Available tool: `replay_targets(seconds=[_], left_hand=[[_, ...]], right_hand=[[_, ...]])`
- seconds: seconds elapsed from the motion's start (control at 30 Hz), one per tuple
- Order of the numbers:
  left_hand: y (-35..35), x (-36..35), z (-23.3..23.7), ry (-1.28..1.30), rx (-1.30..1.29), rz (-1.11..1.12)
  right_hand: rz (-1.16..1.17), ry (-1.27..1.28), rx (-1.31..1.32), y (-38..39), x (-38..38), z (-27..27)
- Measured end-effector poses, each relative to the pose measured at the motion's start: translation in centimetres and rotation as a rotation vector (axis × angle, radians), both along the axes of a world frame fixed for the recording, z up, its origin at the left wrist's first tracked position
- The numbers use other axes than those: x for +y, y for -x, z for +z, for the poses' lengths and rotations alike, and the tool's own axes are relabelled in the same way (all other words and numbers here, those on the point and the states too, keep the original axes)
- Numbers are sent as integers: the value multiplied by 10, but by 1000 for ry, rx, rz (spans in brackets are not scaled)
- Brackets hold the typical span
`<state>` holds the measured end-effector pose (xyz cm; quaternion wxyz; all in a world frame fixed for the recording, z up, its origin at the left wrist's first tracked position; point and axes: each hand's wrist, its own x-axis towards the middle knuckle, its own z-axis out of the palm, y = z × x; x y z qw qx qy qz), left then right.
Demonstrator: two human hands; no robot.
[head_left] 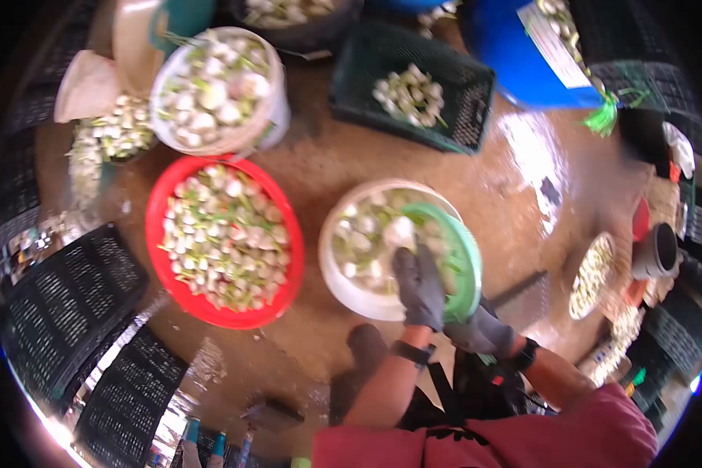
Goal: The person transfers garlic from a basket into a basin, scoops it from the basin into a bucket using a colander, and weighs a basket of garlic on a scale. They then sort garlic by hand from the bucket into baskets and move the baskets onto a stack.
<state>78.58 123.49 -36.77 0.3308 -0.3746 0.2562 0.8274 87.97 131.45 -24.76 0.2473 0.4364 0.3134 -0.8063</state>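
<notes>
My left hand (pixel 420 287), in a grey glove, reaches over a white tub (pixel 329 269) of liquid and white bulbs with green stems. Its fingers are stretched out and apart, the tips beside a large white bulb (pixel 398 232). My right hand (pixel 480 331), also gloved, is closed on the near rim of a light green colander (pixel 469 273). That colander is tilted and dips into the right side of the tub. Its inner contents are partly hidden by my left hand.
A red basin (pixel 157 261) heaped with stemmed bulbs stands to the left. Behind are a full white bucket (pixel 277 117), a dark green crate (pixel 464 86) holding some bulbs and a blue barrel (pixel 507 54). Black crates (pixel 70 304) lie at left; a bowl of bulbs (pixel 593 277) sits right.
</notes>
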Motion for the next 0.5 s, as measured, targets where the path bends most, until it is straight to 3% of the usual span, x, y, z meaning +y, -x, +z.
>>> replay_targets(seconds=[0.1,0.2,0.3,0.4,0.43,0.5], left_hand=[[20,29,24,346,454,-509],[62,83,48,470,672,-682],[106,157,41,348,732,-613],[163,228,71,167,479,-454],[173,244,62,190,455,-412],[185,269,20,316,501,-357]], right_hand=[[105,-182,138,10,14,8],[167,-486,317,41,55,22],[301,-783,489,72,123,14],[422,-927,199,116,203,-24],[449,-935,87,131,228,-43],[845,-1304,-12,157,274,-100]])
